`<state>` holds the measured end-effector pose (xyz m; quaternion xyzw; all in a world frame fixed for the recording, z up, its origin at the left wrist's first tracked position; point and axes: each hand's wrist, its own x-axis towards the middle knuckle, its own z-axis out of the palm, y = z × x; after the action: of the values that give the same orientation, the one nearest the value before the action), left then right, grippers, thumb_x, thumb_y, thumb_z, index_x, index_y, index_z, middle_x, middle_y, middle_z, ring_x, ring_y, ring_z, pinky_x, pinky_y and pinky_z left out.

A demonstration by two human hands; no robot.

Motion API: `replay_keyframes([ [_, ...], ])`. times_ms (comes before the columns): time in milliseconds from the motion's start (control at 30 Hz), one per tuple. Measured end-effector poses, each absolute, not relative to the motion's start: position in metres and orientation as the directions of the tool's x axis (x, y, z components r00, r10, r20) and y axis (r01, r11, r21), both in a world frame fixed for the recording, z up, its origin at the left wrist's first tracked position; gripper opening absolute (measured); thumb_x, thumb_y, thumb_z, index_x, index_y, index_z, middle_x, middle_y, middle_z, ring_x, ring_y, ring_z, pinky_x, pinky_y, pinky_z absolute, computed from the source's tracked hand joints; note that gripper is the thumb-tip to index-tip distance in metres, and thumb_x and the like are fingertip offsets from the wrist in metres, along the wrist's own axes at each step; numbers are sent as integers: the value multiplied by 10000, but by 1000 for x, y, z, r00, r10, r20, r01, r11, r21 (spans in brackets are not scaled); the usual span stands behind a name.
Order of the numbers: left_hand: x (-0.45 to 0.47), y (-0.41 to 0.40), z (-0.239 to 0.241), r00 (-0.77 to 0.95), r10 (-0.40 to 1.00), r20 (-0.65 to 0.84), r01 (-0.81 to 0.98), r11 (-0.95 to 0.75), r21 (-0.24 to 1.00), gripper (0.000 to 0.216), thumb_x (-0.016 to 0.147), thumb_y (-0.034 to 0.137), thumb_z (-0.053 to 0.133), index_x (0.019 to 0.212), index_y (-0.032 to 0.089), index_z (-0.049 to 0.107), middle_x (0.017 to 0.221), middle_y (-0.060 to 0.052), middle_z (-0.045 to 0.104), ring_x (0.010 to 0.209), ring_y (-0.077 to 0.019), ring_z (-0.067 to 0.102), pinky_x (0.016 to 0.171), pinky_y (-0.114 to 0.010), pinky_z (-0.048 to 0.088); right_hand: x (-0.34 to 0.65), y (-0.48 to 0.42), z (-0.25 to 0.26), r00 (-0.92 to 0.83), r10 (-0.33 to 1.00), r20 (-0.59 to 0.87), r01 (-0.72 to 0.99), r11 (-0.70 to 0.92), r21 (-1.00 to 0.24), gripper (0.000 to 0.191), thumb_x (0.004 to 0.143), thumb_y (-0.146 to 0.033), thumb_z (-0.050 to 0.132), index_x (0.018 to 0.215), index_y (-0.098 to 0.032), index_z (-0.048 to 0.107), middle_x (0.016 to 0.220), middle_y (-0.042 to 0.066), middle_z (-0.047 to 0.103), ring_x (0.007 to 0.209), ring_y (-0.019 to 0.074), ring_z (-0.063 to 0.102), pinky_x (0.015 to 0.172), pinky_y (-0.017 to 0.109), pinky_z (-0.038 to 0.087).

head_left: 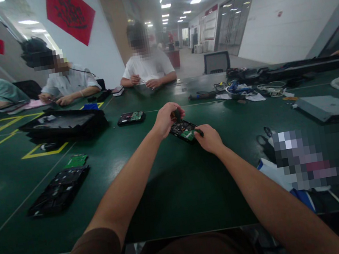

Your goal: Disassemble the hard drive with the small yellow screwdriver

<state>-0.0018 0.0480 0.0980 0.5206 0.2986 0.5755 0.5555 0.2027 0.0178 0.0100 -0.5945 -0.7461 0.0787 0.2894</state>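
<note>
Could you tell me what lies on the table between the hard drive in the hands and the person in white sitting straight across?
In the head view, only bare green table separates the held hard drive from the person in white; a second hard drive lies off to the left of that stretch.

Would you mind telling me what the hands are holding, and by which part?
Both grip a hard drive lying on the table: left hand at its far end, right hand at its near right corner.

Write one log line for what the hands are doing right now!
left hand: gripping hard drive's far end | right hand: holding its near corner | drive: on green table | green circuit board: lying far left
</note>
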Motion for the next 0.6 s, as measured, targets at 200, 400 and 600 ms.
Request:
replay_keyframes([
  [200,-1,49,98,82,959,273,-356,-227,906,120,761,287,670,816,189,629,747,-1,615,701,-160,635,730,-326,562,202,17,13,-126,936,330,845,275,-458,329,1031,-337,540,1279,-193,701,1375,133,660,1253,267,628,1077,407,488],
  [400,3,47,96,115,961,252,-417,-183,890,149,788,333,621,843,194,617,732,-4,612,668,-149,623,753,-332,566,203,17,12,-121,937,328,842,271,-466,339,1032,-358,539,1284,-197,699,1379,128,659,1243,266,631,1069,404,488],
  [600,13,43,94,183,944,276,-444,-171,880,140,805,331,628,840,196,606,738,1,602,658,-125,590,712,-286,541,203,18,9,-124,933,339,839,280,-466,324,1026,-343,538,1268,-206,704,1374,117,662,1238,252,628,1058,398,492],
])
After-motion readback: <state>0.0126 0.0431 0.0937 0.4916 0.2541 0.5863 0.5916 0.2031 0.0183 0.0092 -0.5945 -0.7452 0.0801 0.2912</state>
